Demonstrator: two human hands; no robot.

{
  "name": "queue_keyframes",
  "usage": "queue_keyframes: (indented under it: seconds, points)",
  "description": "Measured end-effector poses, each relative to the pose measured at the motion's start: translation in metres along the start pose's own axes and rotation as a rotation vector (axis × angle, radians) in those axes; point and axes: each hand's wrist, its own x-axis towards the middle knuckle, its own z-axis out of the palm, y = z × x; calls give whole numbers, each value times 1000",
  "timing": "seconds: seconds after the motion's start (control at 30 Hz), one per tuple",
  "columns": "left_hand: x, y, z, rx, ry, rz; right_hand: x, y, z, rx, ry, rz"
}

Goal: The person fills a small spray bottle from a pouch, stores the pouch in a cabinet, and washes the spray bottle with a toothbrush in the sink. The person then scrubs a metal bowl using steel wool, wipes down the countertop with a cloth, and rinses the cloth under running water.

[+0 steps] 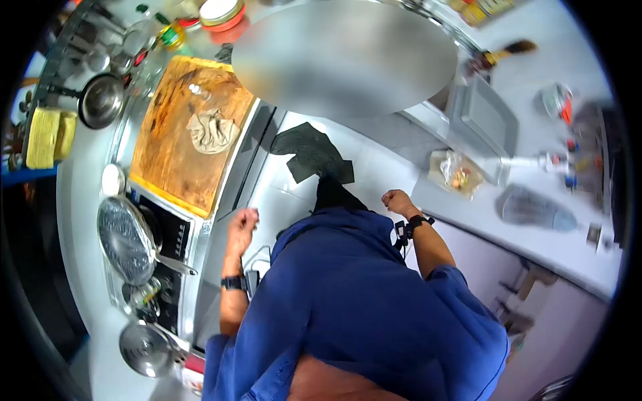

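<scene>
My left hand (242, 230) hangs beside my body, its fingers loosely curled in with nothing seen in them. It is nearest to the front edge of the stove counter, apart from it. On my other side, my right hand (399, 202) is closed in a loose fist over the floor, touching nothing. A wooden cutting board (164, 147) with a yellow rim lies on the left counter, a crumpled beige cloth (212, 131) on it. Below the board, a pan (126, 240) with a long handle stands at the cooktop (175, 237).
Another pan (146, 349) and a dark frying pan (101, 100) are on the left. On the right counter are a grey tray (488, 117), a plastic bag of food (457, 172) and a brush (515, 50). Tiled floor (374, 144) lies between the counters. A blurred patch hides the top middle.
</scene>
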Motion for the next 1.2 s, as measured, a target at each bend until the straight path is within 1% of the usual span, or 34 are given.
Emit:
queue_keyframes:
  seconds: [0.03,0.07,0.1,0.13,0.17,0.23,0.3,0.4,0.47,0.5,0.53,0.57,0.6,0.63,0.67,0.7,0.73,0.77,0.83,0.9,0.97,1.0,1.03,1.1,1.13,1.17,1.2]
  points:
    - [17,9,0,46,20,84,19,-1,-16,-18,21,-91]
    - [35,18,1,23,118,132,29,-12,-40,-78,6,-152]
    - [54,30,1,3,221,181,46,-13,-56,-163,45,-277]
    - [69,46,-3,35,286,153,50,-31,-77,-128,45,-205]
    - [83,65,-8,68,340,126,56,-47,-96,-168,67,-191]
    - [111,96,-18,-86,424,203,65,-71,-127,-218,114,-227]
    - [140,125,-33,34,585,235,69,-95,-147,-275,162,-237]
    - [194,153,-55,39,649,277,72,-118,-156,-282,162,-300]
    - [231,160,-63,78,812,366,70,-130,-158,-280,154,-319]
    - [239,166,-64,78,809,355,63,-133,-156,-274,149,-327]
    - [246,178,-66,170,823,288,60,-132,-157,-291,164,-366]
    - [255,187,-70,258,837,227,56,-132,-155,-296,165,-361]
    - [263,185,-72,273,836,289,52,-127,-152,-279,213,-309]
    - [267,182,-74,263,830,283,42,-131,-152,-263,262,-254]
    - [272,180,-76,301,786,267,32,-135,-153,-285,252,-232]
    - [277,181,-77,338,740,257,42,-106,-148,-213,235,-182]
    - [280,177,-79,382,694,220,42,-99,-149,-241,229,-159]
    - [284,177,-81,376,679,233,40,-98,-149,-265,223,-130]
    - [284,180,-80,404,680,152,32,-115,-151,-261,261,-95]
    - [273,190,-79,401,664,193,25,-134,-153,-259,291,-59]
    - [267,199,-81,157,678,294,27,-147,-155,-96,267,-56]
    - [264,207,-81,-2,629,259,30,-150,-157,-76,286,-86]
    - [265,212,-81,-4,624,258,31,-164,-160,-77,289,-81]
    - [266,222,-81,-638,390,426,32,-192,-172,-185,335,-133]
    - [261,234,-77,-744,331,404,35,-199,-178,-211,341,-156]
    - [260,240,-74,-744,322,402,38,-205,-184,-208,346,-148]
    - [260,246,-70,-849,202,436,40,-215,-189,-204,367,-192]
